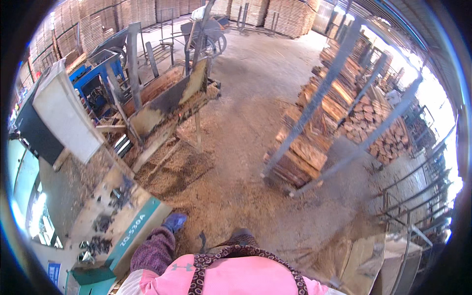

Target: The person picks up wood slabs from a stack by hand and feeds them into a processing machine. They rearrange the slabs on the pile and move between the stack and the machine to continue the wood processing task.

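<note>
Hands: neither in frame; state can't be told. Only the person's pink top (231,278) w/ dark patterned straps, purple patterned trouser leg (155,250) and blue shoe (174,221) show, bottom centre.

Nearest item: green-and-grey machine (140,223), lower left, just beside the shoe; top surface dusty, w/ dark scraps on it.

Left of frame: large white panel (66,115), tilted, above the machine.

Upper left-centre: sloped wooden chute (169,101) on thin metal legs, worn and stained; sawdust pile (182,164) under and in front of it, spreading across the floor (255,83) toward the shoe.

Upper left, behind chute: blue machine (93,81).

Top centre: wheeled cart (209,34), well apart from the person.

Right of centre: stacks of short cut wood (314,142) held in grey metal posts (319,93); further stacks (378,128) behind, toward right edge.

Top edge: tall stacks of pale boards (290,14).

Lower right: metal rail frames (418,196) and a cardboard box (364,258).
</note>
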`<state>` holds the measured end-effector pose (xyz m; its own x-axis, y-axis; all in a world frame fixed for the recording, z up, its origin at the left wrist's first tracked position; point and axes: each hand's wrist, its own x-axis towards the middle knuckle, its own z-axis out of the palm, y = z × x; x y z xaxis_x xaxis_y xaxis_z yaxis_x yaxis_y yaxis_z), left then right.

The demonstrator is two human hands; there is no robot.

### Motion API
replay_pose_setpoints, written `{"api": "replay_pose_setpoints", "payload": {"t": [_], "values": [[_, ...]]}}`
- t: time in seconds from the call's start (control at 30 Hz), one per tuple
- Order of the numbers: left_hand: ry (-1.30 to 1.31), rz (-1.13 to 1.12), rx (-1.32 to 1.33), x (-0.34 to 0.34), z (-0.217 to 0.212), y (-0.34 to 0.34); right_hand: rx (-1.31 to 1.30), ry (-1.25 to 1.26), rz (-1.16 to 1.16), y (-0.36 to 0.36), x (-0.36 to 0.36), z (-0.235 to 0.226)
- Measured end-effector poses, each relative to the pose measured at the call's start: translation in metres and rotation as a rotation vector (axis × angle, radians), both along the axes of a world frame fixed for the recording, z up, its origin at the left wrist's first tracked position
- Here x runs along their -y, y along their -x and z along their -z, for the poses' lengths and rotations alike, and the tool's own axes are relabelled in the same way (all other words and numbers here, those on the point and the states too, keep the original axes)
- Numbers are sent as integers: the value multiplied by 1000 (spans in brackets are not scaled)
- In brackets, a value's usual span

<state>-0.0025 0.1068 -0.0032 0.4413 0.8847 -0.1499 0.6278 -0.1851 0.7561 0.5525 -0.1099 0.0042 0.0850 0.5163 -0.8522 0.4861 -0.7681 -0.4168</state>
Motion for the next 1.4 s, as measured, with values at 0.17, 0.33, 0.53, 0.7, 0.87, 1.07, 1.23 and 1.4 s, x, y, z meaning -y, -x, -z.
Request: {"api": "replay_pose_setpoints", "payload": {"t": [0.17, 0.33, 0.53, 0.7, 0.87, 1.07, 1.23, 1.4], "values": [[635, -496, 359, -188, -37, -81, 30, 20, -44, -35, -175, 34], [218, 22, 184, -278, 20, -109, 102, -611, -673, -54, -454, 46], [79, 83, -100, -403, 17, -140, -539, -743, 79, -31, -825, -92], [256, -132, 402, -465, -13, -149, -280, -1035, -311, 50, -993, -173], [582, -535, 213, -490, -18, -126, -553, -723, -434, 119, -1065, -121], [756, -1142, 370, -444, -11, -161, -1067, -367, -632, 286, -1138, -151], [825, -1642, 596, -413, -26, -285, -850, -963, -1232, 418, -1178, -182], [879, -2186, 964, -452, -33, -437, -872, -662, -1524, 493, -1188, -182]]}}
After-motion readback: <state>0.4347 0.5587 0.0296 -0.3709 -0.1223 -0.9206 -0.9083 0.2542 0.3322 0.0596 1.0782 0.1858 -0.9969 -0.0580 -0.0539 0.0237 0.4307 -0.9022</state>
